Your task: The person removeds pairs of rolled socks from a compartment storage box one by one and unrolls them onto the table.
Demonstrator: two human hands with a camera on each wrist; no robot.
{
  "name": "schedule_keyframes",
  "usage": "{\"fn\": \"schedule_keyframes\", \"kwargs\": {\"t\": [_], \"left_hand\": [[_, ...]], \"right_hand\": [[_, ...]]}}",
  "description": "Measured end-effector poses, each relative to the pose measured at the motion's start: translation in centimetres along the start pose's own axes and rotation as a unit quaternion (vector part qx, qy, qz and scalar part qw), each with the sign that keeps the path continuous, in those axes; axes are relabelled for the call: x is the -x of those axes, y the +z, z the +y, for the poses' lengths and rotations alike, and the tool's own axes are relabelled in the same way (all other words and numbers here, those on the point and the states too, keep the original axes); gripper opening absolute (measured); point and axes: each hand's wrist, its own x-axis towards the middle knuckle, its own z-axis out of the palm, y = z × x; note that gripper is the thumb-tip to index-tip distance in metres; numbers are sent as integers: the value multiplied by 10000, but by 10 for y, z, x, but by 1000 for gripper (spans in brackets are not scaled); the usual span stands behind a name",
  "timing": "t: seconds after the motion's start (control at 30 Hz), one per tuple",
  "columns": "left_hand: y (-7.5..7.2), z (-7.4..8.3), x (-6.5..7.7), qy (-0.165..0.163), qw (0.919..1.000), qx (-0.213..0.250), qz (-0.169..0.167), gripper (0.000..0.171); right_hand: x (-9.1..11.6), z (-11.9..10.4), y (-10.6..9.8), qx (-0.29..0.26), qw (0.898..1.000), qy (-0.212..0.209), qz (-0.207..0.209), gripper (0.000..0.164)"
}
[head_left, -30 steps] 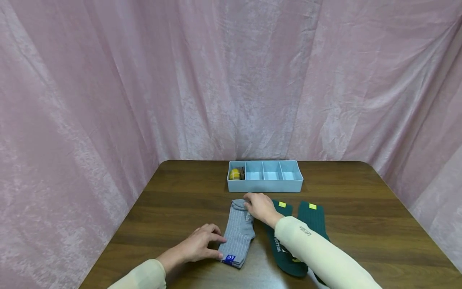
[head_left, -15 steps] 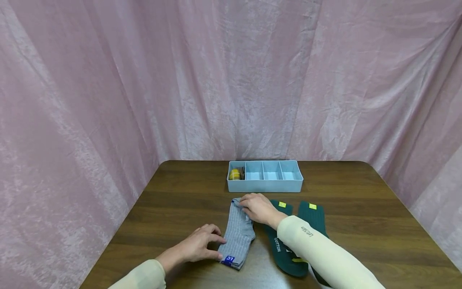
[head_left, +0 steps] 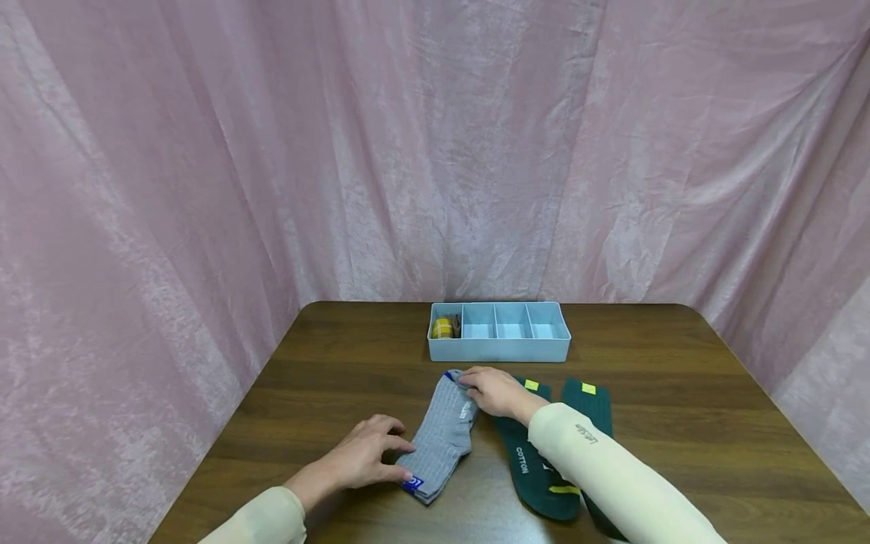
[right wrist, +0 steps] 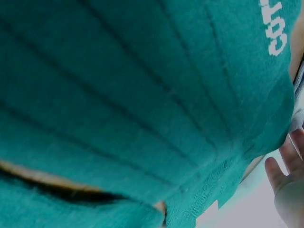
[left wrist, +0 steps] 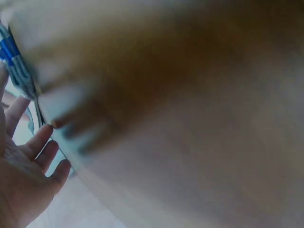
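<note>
On table [head_left: 680, 453], have grey socks [head_left: 438, 434] flat betw. L hand [head_left: 367, 453] and R hand [head_left: 496, 393]; run diag. lengthwise, from label [head_left: 412, 483] end near-L to other end far-R; lie just R of L hand, just L of R hand, about equally near, seemingly touching both; for L hand, spread, by label; for R hand, over far end, can't tell if pinching.
</note>
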Motion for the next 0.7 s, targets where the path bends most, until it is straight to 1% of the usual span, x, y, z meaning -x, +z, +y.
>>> {"fn": "schedule_keyframes", "kwargs": {"t": [0.07,0.17,0.27,0.37,0.47,0.57,0.7], "left_hand": [[-5,-5,1,-105,9999,91,-77,52],[-13,-14,3,-233,9991,243,-267,48],[-22,-23,2,-385,9977,326,-454,43],[-30,-31,0,-573,9963,309,-556,40],[-35,-39,-1,-791,9950,323,-516,37],[-39,-45,-1,-994,9938,357,-356,34],[-38,-52,1,-1253,9910,450,-153,33]], "right_hand": [[2,2,-1,109,9999,71,27,33],[7,5,-1,561,9983,132,115,31],[11,8,-1,968,9949,97,273,28],[15,8,-1,1006,9943,57,357,28],[19,7,-2,924,9950,1,378,27],[21,5,-3,902,9953,-44,339,26],[23,3,-2,828,9961,51,297,27]]}}
